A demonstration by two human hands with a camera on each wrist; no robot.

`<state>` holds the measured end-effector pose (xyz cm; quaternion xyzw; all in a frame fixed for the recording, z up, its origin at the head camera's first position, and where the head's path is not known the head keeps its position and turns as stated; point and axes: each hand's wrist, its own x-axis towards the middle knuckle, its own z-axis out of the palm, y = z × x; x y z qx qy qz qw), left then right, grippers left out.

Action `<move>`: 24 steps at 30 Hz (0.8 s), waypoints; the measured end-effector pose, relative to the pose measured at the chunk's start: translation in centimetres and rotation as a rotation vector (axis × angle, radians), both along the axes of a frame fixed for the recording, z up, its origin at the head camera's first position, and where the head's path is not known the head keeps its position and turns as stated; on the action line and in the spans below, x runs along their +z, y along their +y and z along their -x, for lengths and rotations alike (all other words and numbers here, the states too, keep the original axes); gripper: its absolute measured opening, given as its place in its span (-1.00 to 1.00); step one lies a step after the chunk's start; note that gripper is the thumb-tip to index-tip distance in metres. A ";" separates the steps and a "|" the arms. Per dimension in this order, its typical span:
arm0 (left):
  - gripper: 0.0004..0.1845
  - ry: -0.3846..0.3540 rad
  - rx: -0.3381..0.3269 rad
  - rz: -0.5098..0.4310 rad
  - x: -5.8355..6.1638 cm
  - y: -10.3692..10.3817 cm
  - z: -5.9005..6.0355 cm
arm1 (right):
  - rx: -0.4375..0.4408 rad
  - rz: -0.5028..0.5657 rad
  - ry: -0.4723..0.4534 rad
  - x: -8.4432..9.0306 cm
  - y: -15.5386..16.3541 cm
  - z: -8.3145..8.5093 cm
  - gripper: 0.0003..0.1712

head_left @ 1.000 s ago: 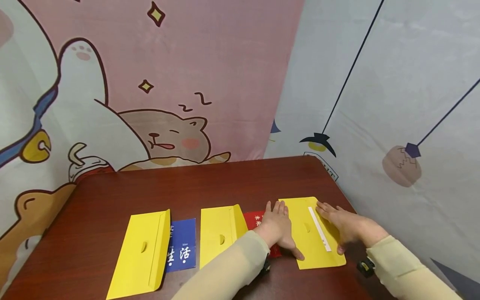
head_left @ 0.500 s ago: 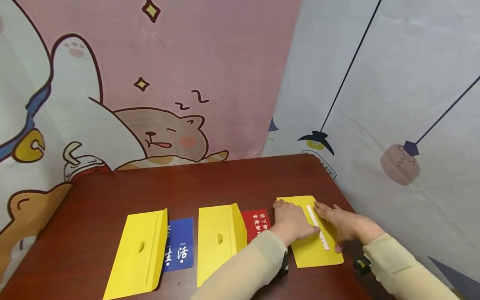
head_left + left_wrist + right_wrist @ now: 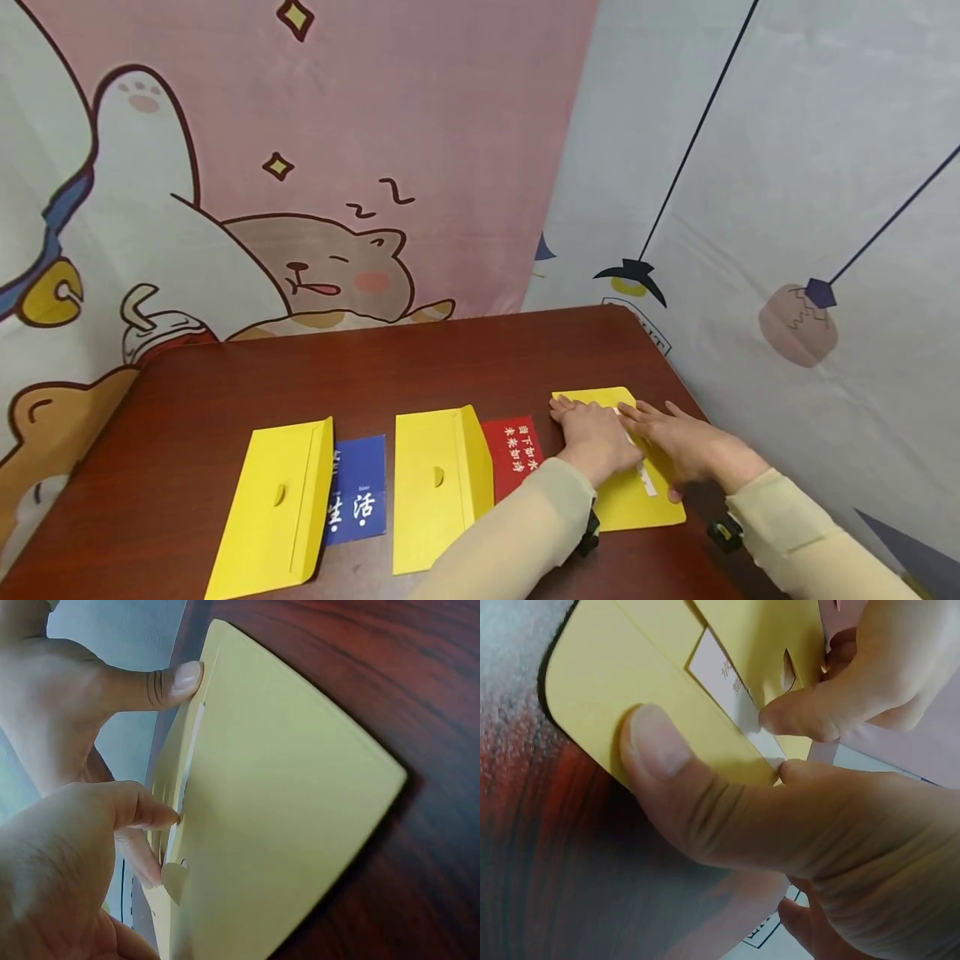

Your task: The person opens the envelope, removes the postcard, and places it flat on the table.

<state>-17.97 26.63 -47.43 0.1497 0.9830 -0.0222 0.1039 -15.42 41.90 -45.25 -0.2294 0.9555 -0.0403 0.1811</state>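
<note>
Three yellow envelopes lie in a row on the brown desk [image 3: 420, 358]. The work is going on at the right envelope [image 3: 637, 508], near the desk's right edge. Nothing sticks out of it, and no card lies beside it — what is inside cannot be seen.

Both hands are on this envelope. The left hand [image 3: 596, 437] rests on its middle with its fingers lying flat. In the wrist views its thumb and a finger come together at the white strip [image 3: 735, 694] along the flap. The right hand [image 3: 686, 446] lies on the flap side — its thumb presses flat on the yellow paper, and a fingertip touches the same strip. From the pictures it looks like the strip is just being picked at, and the flap is not stuck down yet.

The other two look like they still wait. The middle envelope [image 3: 431, 492] has its flap open, and a red card [image 3: 513, 450] lies just beside it. The left envelope [image 3: 273, 500] is open too, with a blue card [image 3: 360, 492] beside it. So, as a guess, most of the work is still left.
</note>
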 end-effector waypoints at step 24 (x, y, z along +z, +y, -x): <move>-0.32 0.017 0.011 -0.057 0.0 1.1 0.3 | -0.027 -0.036 -0.023 0.2 0.2 0.2 0.45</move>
